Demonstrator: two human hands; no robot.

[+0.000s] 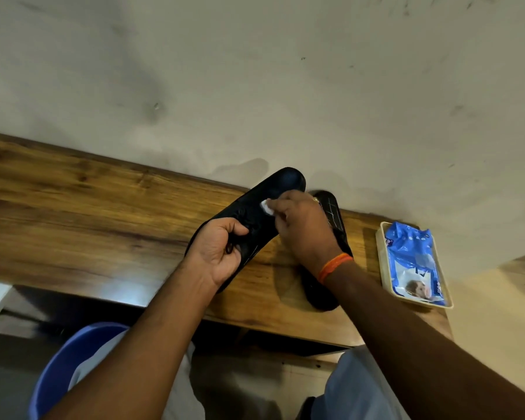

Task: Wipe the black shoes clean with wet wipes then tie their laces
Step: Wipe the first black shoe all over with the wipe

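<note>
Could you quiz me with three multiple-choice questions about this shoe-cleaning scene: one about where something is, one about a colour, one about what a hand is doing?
1. Where is the wipes pack?
A. In a tray on the table's right end
B. On the floor
C. Inside a shoe

2. What colour is the band on the right wrist?
A. Green
B. Orange
C. White

3. What is the left hand doing?
A. Resting flat on the table
B. Pulling out a wipe
C. Gripping the raised shoe

Answers:
1 A: the blue pack lies in a pale tray by the table's right edge.
2 B: the band shows orange.
3 C: its fingers curl around the shoe while the right hand presses a white wipe on it.
</note>
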